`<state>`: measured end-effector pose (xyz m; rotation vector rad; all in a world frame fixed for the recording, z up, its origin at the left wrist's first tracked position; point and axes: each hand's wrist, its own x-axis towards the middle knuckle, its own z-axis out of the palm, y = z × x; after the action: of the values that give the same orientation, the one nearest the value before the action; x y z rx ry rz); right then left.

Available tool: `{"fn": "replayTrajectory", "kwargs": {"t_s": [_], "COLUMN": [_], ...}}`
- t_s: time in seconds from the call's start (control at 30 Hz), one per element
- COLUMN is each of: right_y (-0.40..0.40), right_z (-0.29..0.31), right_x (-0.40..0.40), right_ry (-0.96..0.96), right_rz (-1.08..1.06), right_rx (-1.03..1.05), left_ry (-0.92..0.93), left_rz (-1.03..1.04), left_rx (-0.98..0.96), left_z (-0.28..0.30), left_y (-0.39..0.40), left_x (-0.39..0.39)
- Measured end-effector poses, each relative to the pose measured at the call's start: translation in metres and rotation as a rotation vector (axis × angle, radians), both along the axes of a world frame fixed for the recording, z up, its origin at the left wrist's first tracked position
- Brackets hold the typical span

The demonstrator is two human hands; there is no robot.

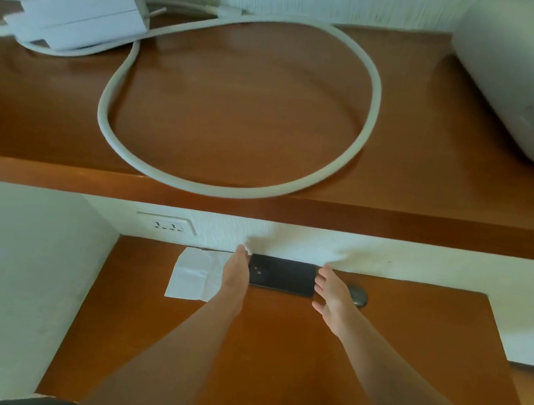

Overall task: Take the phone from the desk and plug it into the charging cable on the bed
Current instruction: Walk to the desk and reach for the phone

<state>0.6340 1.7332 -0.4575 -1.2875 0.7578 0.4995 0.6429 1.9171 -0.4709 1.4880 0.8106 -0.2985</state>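
Note:
A black phone lies flat on the wooden desk, close against the back wall under a shelf. My left hand is stretched out with its fingers straight, touching the phone's left end. At the phone's right end my right hand has its fingers spread, their tips right by the phone. Neither hand has closed on the phone. The bed and its charging cable are not in view.
A white paper tissue lies left of the phone. A small grey mouse sits right of it. A wall socket is above left. The upper shelf carries a white power adapter, a looped white cable and a white box.

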Motion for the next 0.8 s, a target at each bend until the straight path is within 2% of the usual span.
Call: {"fn": "replayTrajectory", "kwargs": {"t_s": [0.1, 0.33, 0.57, 0.8], "right_y": [0.0, 0.002, 0.001, 0.004], "right_z": [-0.001, -0.01, -0.012, 0.002], "right_x": [0.0, -0.01, -0.011, -0.013], "right_ry": [0.03, 0.05, -0.078, -0.056], "right_rz": [-0.035, -0.056, 0.039, -0.077], "right_rx": [0.039, -0.102, -0.219, -0.057], "left_ry": [-0.011, -0.009, -0.028, -0.094], "left_rz": [0.037, -0.007, 0.056, 0.205], "left_rx": [-0.002, 0.107, -0.189, -0.437], "left_z": [0.001, -0.002, 0.004, 0.025], "left_y": [0.003, 0.007, 0.015, 0.004], "left_x": [-0.001, -0.004, -0.005, -0.014]}}
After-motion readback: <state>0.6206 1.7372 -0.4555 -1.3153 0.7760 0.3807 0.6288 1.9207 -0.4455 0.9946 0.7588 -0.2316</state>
